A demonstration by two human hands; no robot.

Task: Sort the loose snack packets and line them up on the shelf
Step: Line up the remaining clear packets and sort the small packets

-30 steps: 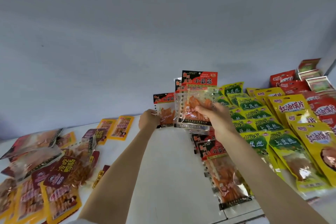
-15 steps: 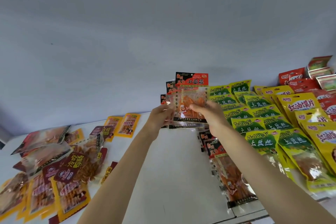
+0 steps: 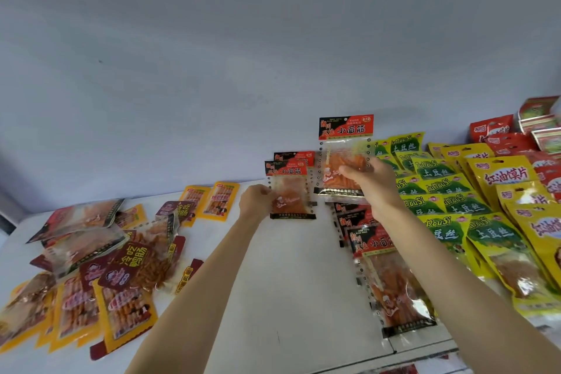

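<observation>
Far left of the white shelf (image 3: 282, 288), a loose heap of mixed snack packets (image 3: 91, 264) lies jumbled and overlapping, with two yellow packets (image 3: 212, 200) side by side behind it near the back wall; moving in, the left hand (image 3: 256, 202) grips the left edge of a small stack of red-topped clear packets (image 3: 290, 191) standing up on the shelf at the back; just right of that, the right hand (image 3: 368, 182) is clamped on a thicker bundle of the same red-topped packets (image 3: 343, 161), held upright and above a row of matching packets (image 3: 385, 273) lying overlapped toward the front edge; next come green-and-yellow packets (image 3: 440, 191) in neat overlapping columns, then yellow packets with red lettering (image 3: 510, 182), and red packets (image 3: 498, 133) at far right
</observation>
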